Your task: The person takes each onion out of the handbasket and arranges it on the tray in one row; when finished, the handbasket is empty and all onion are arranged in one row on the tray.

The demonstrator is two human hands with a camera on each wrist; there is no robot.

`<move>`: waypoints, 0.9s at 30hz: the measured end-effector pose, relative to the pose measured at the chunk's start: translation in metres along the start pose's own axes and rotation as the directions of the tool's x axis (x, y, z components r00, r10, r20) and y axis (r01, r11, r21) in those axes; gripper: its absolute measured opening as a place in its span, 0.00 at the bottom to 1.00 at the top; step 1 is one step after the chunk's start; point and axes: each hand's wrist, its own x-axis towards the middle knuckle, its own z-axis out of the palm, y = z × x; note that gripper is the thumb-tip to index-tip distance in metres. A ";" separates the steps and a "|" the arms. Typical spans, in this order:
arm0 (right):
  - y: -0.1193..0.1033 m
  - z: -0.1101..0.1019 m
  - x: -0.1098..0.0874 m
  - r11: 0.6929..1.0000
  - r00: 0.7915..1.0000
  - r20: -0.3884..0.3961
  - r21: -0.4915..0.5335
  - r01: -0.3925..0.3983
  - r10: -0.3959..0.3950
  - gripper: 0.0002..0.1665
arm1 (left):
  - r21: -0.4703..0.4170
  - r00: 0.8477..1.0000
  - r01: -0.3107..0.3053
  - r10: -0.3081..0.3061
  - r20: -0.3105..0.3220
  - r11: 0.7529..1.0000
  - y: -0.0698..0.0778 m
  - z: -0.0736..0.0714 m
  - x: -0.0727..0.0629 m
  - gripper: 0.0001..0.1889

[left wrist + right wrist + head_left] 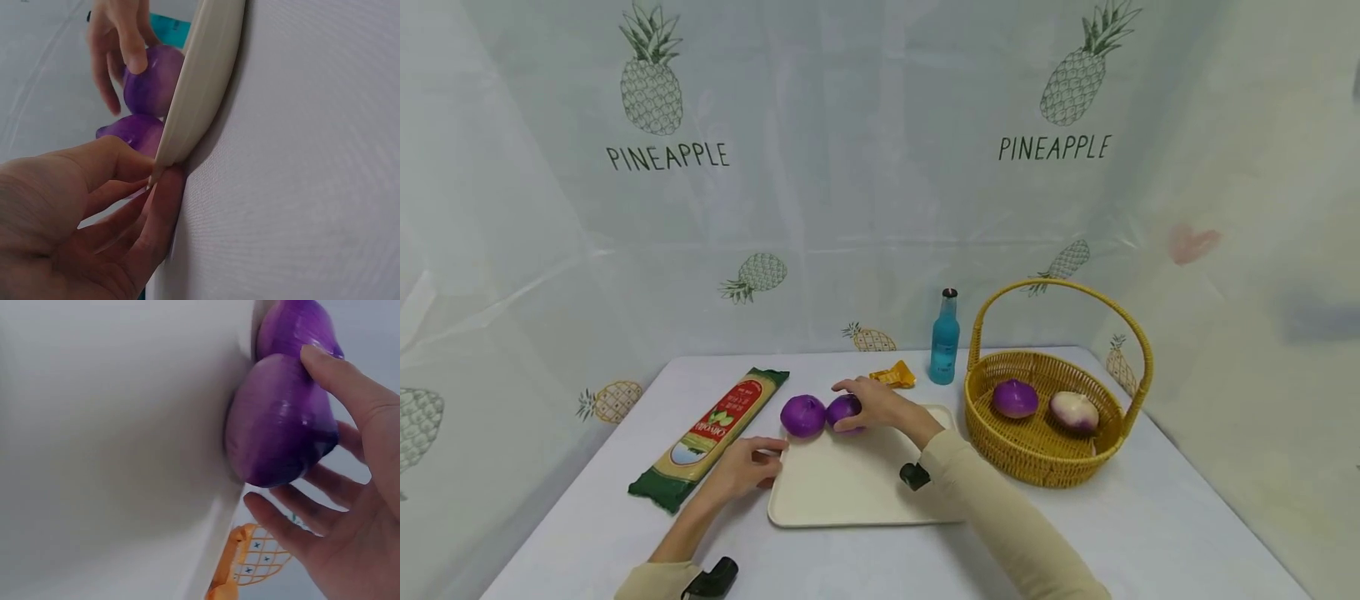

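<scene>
My left hand (745, 467) pinches the left edge of a cream tray (842, 487), thumb above and fingers beneath the rim in the left wrist view. Two purple onions sit side by side at the tray's far left corner. Over the right-hand onion (275, 425) my right hand (877, 406) is spread, its thumb at the onion's surface. Its other fingers reach loosely past the far side, with a gap showing between the nearest fingertip and the onion. The left-hand onion (802, 416) stands close beside it, nearer my left hand.
Left of the tray lies a long green-and-red packet (715, 433). Behind it are an orange wrapped snack (895, 375) and a blue bottle (944, 342). At right, a handled wicker basket (1037, 471) contains a purple onion (1015, 399) and a white-and-purple one (1074, 412).
</scene>
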 end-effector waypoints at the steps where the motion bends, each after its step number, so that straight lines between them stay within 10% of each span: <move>1: 0.000 -0.001 -0.003 1.000 1.000 0.003 0.004 -0.003 0.003 0.43 | -0.004 1.000 0.002 -0.002 0.003 1.000 0.000 0.001 -0.001 0.17; 17: 0.057 -0.091 -0.138 0.997 0.985 -0.159 0.054 -0.062 0.070 0.35 | 0.001 0.999 -0.034 0.034 0.004 0.999 0.000 -0.001 0.007 0.17; 27: 0.122 -0.101 -0.191 0.988 0.956 -0.260 -0.025 -0.149 0.138 0.31 | -0.024 1.000 -0.009 0.009 -0.004 1.000 -0.003 0.000 0.004 0.17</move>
